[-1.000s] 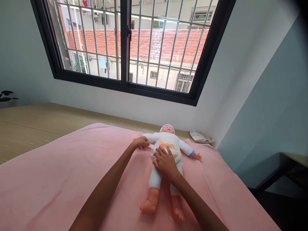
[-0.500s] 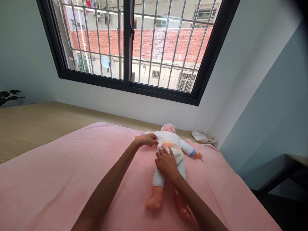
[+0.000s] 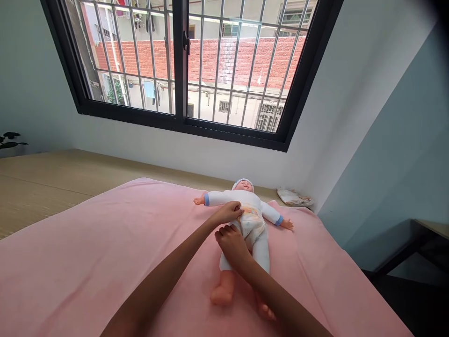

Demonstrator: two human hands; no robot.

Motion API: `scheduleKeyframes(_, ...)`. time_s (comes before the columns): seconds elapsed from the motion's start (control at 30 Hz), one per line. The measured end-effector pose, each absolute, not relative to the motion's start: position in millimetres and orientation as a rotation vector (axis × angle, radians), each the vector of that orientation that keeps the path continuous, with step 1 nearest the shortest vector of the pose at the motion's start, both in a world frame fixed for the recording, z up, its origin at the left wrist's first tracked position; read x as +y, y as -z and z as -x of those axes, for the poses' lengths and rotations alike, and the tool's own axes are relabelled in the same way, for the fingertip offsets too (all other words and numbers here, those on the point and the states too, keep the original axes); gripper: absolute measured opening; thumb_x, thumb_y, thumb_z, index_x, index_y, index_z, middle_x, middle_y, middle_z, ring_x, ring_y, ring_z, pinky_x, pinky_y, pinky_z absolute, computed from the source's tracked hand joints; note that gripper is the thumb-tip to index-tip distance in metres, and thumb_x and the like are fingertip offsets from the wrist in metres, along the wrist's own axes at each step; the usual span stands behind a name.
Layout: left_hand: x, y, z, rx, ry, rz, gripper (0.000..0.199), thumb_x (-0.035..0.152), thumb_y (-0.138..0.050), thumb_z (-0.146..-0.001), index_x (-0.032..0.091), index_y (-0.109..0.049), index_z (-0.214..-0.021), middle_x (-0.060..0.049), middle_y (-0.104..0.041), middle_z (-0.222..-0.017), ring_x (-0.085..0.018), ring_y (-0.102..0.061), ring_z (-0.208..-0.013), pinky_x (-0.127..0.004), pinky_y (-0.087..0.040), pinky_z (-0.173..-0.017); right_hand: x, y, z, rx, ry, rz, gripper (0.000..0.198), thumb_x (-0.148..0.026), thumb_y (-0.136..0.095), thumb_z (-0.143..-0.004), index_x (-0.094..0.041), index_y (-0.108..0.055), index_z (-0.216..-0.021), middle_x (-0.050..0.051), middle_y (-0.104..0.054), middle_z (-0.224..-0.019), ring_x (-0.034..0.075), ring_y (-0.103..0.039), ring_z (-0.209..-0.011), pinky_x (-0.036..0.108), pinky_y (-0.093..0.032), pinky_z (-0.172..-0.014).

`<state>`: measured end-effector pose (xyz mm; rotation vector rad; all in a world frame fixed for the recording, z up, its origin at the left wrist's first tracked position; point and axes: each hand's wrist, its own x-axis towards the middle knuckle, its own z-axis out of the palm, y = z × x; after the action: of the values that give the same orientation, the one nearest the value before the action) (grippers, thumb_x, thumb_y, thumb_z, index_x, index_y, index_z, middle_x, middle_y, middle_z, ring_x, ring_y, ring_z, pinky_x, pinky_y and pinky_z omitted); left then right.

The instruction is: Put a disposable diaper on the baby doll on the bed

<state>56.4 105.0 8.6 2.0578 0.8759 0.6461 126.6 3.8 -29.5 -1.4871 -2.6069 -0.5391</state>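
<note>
There are two hands (image 3: 234,245), one doll (image 3: 248,197), one diaper (image 3: 254,225), one pink cloth (image 3: 105,234) and one window (image 3: 180,122).

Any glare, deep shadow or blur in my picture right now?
Head view: window brightest, pale walls outside nearly washed out; lower right nearly black; blurry dark patch in the top-right corner; the print on the doll looks soft.

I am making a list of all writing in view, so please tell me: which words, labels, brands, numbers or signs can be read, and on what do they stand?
No text can be read.
Cap: small dark marks on its edge, too small to read.
Diaper: coloured print, too blurred to tell any words.
Folded bundle: faint marks, also too blurred.
</note>
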Motion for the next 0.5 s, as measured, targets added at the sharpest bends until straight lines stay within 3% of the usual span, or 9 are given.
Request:
scheduleKeyframes(0.27,107,-12,-54,0.75,-0.719,-2.114,0.037,0.047,-0.046,-0.094,0.012,-0.058,-0.09,-0.001,-0.055,-0.076,-0.008,-0.048,-0.068,-0.021,-0.039,-0.065,7,33,-130,-2.577,0.439,1.487,0.012,-0.002,-0.069,-0.096,-0.012,-0.068,-0.091,0.004,-0.061,-0.087,0.02,-0.054,-0.085,0.034,-0.043,-0.08)
scheduleKeyframes(0.4,111,-19,-45,0.748,-0.723,-2.155,0.022,0.032,-0.059,-0.087,0.013,-0.065,-0.096,-0.005,-0.06,-0.101,-0.01,-0.053,-0.084,-0.024,-0.044,-0.077,6,32,-129,-2.582,0.378,1.475,0.011,-0.003,-0.071,-0.097,-0.012,-0.067,-0.091,0.003,-0.061,-0.089,0.02,-0.053,-0.087,0.033,-0.041,-0.08)
scheduleKeyframes(0.5,113,-20,-41,0.763,-0.688,-2.186,0.023,0.025,-0.066,-0.08,0.014,-0.066,-0.1,-0.005,-0.059,-0.108,-0.012,-0.054,-0.092,-0.027,-0.046,-0.084,5,30,-128,-2.585,0.373,1.48,0.012,-0.002,-0.071,-0.096,-0.012,-0.067,-0.091,0.003,-0.061,-0.089,0.02,-0.053,-0.086,0.033,-0.04,-0.08)
